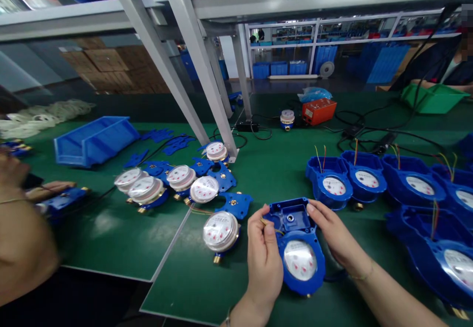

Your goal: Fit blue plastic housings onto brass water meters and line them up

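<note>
A blue water meter (298, 248) with a round white dial and an open blue compartment at its top lies on the green mat in front of me. My left hand (263, 253) grips its left side and pinches thin yellow wires at the compartment's edge. My right hand (332, 233) holds the meter's right side, fingertips on the compartment rim. Just to the left lies a bare meter (220, 232) with a white dial and brass fittings.
Several bare dial meters (173, 184) and loose blue covers (236, 202) lie left of centre. Several assembled blue meters (399, 184) with wires fill the right. A blue bin (94, 139), an orange box (318, 111) and cables sit farther back. Another person's arm (22, 228) is at the left.
</note>
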`<state>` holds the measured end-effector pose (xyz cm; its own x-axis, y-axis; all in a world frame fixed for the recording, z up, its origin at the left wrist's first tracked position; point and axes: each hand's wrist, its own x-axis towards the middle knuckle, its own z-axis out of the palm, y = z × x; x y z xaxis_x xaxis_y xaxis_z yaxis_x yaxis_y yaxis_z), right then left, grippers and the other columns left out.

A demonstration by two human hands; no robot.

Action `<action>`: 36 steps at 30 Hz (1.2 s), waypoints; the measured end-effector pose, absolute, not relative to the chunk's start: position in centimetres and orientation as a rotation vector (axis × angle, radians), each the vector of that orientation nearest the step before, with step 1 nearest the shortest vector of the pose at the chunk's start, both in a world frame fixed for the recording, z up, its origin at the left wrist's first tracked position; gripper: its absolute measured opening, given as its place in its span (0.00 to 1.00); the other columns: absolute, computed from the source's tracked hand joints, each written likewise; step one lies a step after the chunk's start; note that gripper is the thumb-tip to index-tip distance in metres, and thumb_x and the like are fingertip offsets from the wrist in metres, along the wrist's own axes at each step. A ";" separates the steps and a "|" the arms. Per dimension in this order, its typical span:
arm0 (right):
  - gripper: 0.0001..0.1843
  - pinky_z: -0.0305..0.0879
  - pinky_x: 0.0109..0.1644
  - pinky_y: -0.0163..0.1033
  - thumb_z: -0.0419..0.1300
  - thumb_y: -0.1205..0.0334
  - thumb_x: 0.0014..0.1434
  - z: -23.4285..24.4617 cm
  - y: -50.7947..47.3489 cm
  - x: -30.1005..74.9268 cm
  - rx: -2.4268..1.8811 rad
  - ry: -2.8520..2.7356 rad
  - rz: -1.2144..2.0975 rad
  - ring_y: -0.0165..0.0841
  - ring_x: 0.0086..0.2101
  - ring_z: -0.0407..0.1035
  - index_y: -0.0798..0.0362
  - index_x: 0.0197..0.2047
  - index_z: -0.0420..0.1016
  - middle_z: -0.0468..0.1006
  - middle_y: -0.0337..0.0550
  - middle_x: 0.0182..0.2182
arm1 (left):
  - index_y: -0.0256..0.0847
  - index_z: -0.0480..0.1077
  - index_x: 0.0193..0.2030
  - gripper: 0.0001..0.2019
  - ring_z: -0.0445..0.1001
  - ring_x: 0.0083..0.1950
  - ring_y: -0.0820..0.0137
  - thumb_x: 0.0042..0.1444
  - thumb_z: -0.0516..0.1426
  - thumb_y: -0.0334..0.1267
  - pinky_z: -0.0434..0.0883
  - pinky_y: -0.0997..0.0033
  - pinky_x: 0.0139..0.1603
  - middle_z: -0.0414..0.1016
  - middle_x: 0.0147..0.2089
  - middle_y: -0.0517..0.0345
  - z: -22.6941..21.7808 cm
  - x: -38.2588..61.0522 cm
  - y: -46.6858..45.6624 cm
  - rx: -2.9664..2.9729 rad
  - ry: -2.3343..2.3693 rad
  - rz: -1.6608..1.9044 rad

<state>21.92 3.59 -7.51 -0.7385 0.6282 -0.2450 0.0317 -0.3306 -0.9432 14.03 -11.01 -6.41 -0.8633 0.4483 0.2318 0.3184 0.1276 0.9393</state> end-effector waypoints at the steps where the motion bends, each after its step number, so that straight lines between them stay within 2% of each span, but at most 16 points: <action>1: 0.22 0.58 0.55 0.44 0.62 0.46 0.54 -7.7 3.5 22.0 -0.866 -1.515 2.130 0.42 0.50 0.65 0.50 0.48 0.73 0.75 0.43 0.47 | 0.42 0.61 0.40 0.08 0.64 0.56 0.66 0.65 0.44 0.39 0.61 0.60 0.55 0.63 0.54 0.51 -6.7 14.1 -10.9 0.753 2.284 1.880; 6: 0.23 0.62 0.53 0.42 0.60 0.45 0.56 -8.3 2.7 22.3 -0.999 -1.367 2.197 0.41 0.54 0.62 0.45 0.52 0.68 0.71 0.39 0.53 | 0.41 0.61 0.40 0.08 0.63 0.57 0.65 0.65 0.43 0.39 0.60 0.61 0.56 0.64 0.54 0.50 -7.4 14.1 -10.4 0.733 2.280 1.935; 13: 0.21 0.58 0.56 0.44 0.55 0.46 0.60 -8.0 2.7 22.0 -0.987 -1.479 2.237 0.39 0.51 0.64 0.44 0.54 0.64 0.71 0.40 0.50 | 0.41 0.62 0.37 0.10 0.61 0.60 0.62 0.65 0.44 0.40 0.59 0.58 0.59 0.63 0.55 0.49 -7.8 14.1 -10.9 0.648 2.198 1.989; 19: 0.20 0.61 0.50 0.40 0.57 0.46 0.59 -7.1 2.8 21.4 -0.976 -1.432 2.350 0.38 0.45 0.66 0.45 0.52 0.65 0.73 0.40 0.44 | 0.41 0.62 0.51 0.15 0.60 0.62 0.60 0.63 0.46 0.47 0.59 0.59 0.60 0.63 0.57 0.47 -7.7 14.2 -11.5 0.453 2.067 2.006; 25: 0.19 0.63 0.40 0.38 0.58 0.49 0.59 -8.1 2.9 21.5 -0.965 -1.267 2.457 0.35 0.36 0.67 0.45 0.51 0.65 0.74 0.39 0.38 | 0.42 0.60 0.53 0.16 0.57 0.64 0.60 0.65 0.42 0.46 0.54 0.58 0.62 0.61 0.58 0.48 -8.6 14.1 -11.6 0.483 2.039 1.931; 27: 0.21 0.63 0.41 0.38 0.59 0.49 0.58 -8.4 2.9 21.6 -0.981 -1.241 2.449 0.36 0.37 0.68 0.46 0.52 0.65 0.74 0.40 0.40 | 0.42 0.60 0.51 0.15 0.57 0.64 0.60 0.65 0.42 0.46 0.54 0.57 0.62 0.61 0.57 0.49 -8.9 14.1 -11.6 0.521 2.047 1.926; 31: 0.27 0.65 0.44 0.42 0.58 0.47 0.58 -8.2 2.8 21.7 -1.006 -1.226 2.426 0.39 0.41 0.69 0.45 0.59 0.60 0.74 0.42 0.46 | 0.41 0.63 0.39 0.13 0.56 0.64 0.60 0.64 0.44 0.45 0.57 0.58 0.61 0.63 0.55 0.48 -9.2 14.1 -11.4 0.610 2.130 1.920; 36: 0.31 0.63 0.53 0.46 0.55 0.42 0.58 -7.0 1.9 21.6 -1.092 -1.257 2.420 0.41 0.50 0.67 0.41 0.62 0.56 0.70 0.41 0.54 | 0.41 0.62 0.51 0.16 0.62 0.61 0.60 0.64 0.44 0.48 0.58 0.53 0.62 0.65 0.58 0.46 -8.8 13.7 -11.3 0.418 2.131 1.897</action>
